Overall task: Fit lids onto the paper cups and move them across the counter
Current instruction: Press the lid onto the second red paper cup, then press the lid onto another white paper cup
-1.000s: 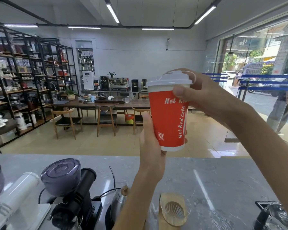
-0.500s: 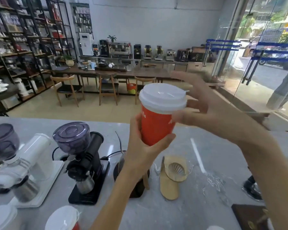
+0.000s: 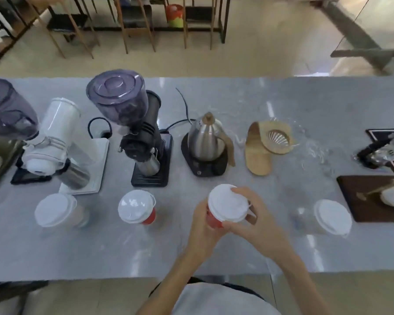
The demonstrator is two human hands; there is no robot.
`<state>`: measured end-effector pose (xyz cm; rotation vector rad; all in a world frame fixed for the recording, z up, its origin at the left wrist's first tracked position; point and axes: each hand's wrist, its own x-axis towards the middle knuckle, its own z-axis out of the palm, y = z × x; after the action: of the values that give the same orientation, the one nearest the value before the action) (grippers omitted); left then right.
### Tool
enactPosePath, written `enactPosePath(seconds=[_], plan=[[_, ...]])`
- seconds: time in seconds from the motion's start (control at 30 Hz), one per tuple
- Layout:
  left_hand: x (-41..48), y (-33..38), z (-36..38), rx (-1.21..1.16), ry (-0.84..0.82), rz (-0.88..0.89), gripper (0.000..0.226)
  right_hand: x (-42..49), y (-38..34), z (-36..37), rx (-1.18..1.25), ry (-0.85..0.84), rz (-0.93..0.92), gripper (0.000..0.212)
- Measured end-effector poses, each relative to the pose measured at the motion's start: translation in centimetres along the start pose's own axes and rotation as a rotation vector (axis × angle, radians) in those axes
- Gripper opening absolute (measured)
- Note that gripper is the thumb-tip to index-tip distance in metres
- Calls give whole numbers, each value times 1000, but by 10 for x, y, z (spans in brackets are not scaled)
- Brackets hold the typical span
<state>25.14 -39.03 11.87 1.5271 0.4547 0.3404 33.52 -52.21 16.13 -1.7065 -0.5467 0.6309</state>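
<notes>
Head view, both hands' grip round red paper cup [image 3: 212, 220], smooth white plastic lid [image 3: 228, 202].

no legible text, cups and machines too blurred

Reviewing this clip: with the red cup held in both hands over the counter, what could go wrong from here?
1. The right hand grips the white lid at its rim; if it is not fully seated, it may pop off when the cup is set down.
2. The left hand wraps the red cup wall; squeezing could deform the rim.
3. Another lidded red cup stands close on the left and could be knocked.
</notes>
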Motion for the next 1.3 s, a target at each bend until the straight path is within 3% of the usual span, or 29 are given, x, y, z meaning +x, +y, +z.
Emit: enactPosePath(seconds=[0.1, 0.23, 0.77, 0.93, 1.0, 1.13, 1.2, 1.3], plan=[[-8, -44, 0, 23, -44, -105, 62, -9, 34, 14, -61, 64, 25, 70], [5, -55, 2, 82, -80, -91, 58, -2, 49, 19, -77, 128, 29, 70], [33, -98, 6, 86, -149, -117, 66, 19, 69, 14, -187, 106, 59, 71], [19, -91, 5, 23, -91, -165, 73, 8, 57, 7, -306, -36, 99, 97], [7, -95, -2, 141, -27, -257, 61, -5, 48, -6, -331, -26, 72, 87], [-23, -107, -3, 564, 44, -292, 29, -43, 34, -47, -254, 127, 91, 35], [-32, -104, 17, 654, -20, -284, 22, -61, 33, -76, -346, 236, 40, 22], [-33, -98, 74, 673, -194, -263, 24, -82, 40, -127, -483, 455, -20, 23]])
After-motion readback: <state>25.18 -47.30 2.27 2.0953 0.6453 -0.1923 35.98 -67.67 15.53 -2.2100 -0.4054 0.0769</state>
